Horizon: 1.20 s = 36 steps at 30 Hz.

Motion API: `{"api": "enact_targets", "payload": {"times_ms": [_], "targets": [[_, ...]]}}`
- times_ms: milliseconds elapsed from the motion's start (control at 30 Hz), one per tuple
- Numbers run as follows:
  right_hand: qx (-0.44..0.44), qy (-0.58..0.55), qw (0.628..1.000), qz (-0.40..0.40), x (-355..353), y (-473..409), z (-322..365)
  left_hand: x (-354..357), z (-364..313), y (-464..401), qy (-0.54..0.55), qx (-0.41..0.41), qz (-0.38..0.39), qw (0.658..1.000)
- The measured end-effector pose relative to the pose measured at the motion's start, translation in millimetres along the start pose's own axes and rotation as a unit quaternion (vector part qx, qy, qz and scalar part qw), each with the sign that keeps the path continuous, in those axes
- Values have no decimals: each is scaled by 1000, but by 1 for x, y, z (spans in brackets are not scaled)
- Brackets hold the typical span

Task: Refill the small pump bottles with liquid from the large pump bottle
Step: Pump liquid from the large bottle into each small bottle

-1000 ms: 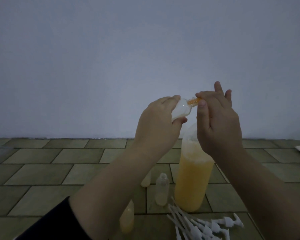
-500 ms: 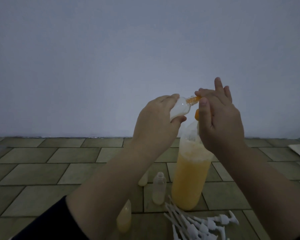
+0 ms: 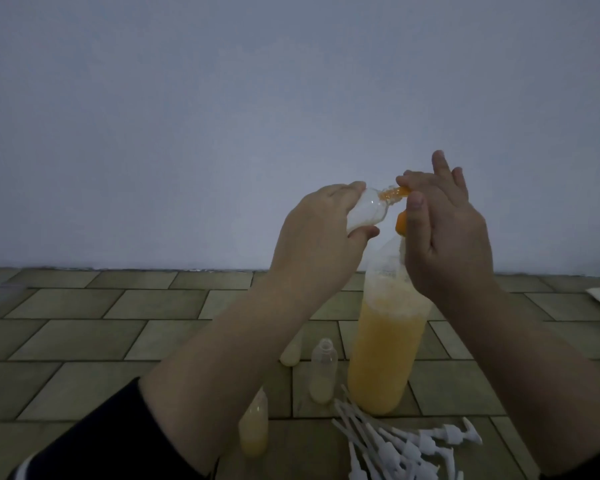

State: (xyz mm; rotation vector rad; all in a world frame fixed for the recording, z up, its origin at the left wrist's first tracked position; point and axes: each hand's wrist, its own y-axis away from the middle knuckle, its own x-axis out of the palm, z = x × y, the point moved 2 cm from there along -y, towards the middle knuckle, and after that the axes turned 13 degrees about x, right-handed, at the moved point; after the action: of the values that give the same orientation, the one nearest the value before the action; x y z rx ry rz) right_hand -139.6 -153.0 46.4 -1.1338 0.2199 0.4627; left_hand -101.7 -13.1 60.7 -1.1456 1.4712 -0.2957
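Unmoved: left hand [image 3: 317, 233] grips small bottle [image 3: 125, 212]; right hand [image 3: 447, 237] presses orange pump [image 3: 401, 223], fingers straight.

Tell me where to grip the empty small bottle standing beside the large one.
Grip the empty small bottle round its straight mid-body, coming from the left: it stands upright and uncapped, the large pump bottle crowds its right, and loose pump heads lie in front.

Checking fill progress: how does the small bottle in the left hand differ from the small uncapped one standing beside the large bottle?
The held small bottle is tipped sideways in the left hand, its neck at the orange spout; the standing small bottle is upright on the tiled floor, untouched. The held one shows orange liquid at its neck; the standing one has pale liquid at its bottom only. Both are clear plastic without pumps.
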Motion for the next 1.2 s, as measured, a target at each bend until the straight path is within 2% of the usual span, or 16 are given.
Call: {"api": "enact_targets", "payload": {"times_ms": [233, 467, 733, 967, 1200], "targets": [[11, -45, 999, -24, 4, -3, 3, 0, -2, 0, 11, 1, -20, 1000], [25, -57, 998, -12, 6, 3, 4, 1, 1, 2, 8, -10, 5, 1000], [26, -84, 995, -41, 5, 1, 1, -1, -3, -2, 5, 6, -4, 1000], [30, -65, 997, -13, 5, 6, 2, 2, 0, 0, -1, -10, 12, 1000], [12, -58, 998, -34, 4, -1, 0, 0, -3, -5, 0, 3, -5, 1000]]}}
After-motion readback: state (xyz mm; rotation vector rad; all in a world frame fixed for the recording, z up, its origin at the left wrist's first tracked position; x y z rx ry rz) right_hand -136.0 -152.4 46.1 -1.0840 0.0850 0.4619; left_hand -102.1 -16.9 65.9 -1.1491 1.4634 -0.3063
